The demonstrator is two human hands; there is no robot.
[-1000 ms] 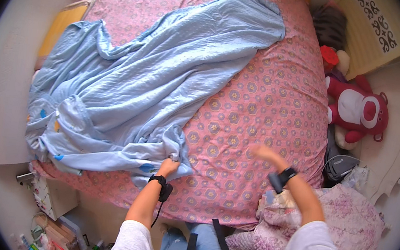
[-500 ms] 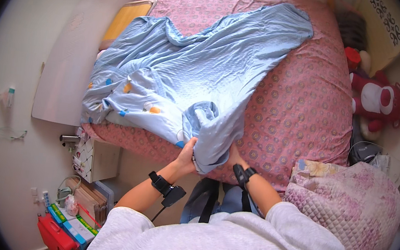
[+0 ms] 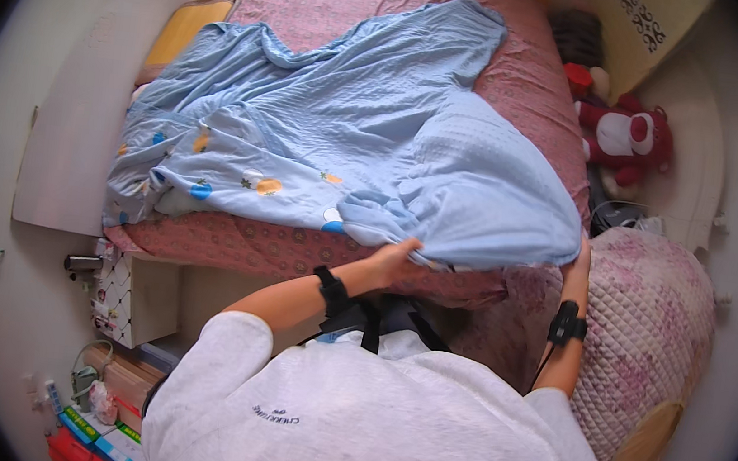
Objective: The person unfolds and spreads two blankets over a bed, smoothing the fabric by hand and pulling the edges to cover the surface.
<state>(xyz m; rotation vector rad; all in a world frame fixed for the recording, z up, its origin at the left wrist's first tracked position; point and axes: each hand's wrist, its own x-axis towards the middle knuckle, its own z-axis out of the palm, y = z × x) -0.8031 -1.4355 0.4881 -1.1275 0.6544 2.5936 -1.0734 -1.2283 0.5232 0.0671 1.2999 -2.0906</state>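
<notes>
A light blue blanket with a fruit-patterned underside lies rumpled across the bed, which has a pink patterned sheet. Its near edge is in both my hands. My left hand is closed on that edge near the middle of the bed's front side. My right hand grips the blanket's near right corner, beside the quilted cover. Between the two hands the cloth is spread and puffs up a little. The fingers of my right hand are partly hidden by the fabric.
A pink-and-white quilted cover drapes over something at the right. A dark red plush bear sits beyond it by the wall. At the far left of the bed lies a yellow board. A white cabinet stands at the left front.
My right hand has moved far to the right with the blanket's corner, drawing the bunched near end out wide. My left hand has shifted slightly right, and the view has turned rightward.
</notes>
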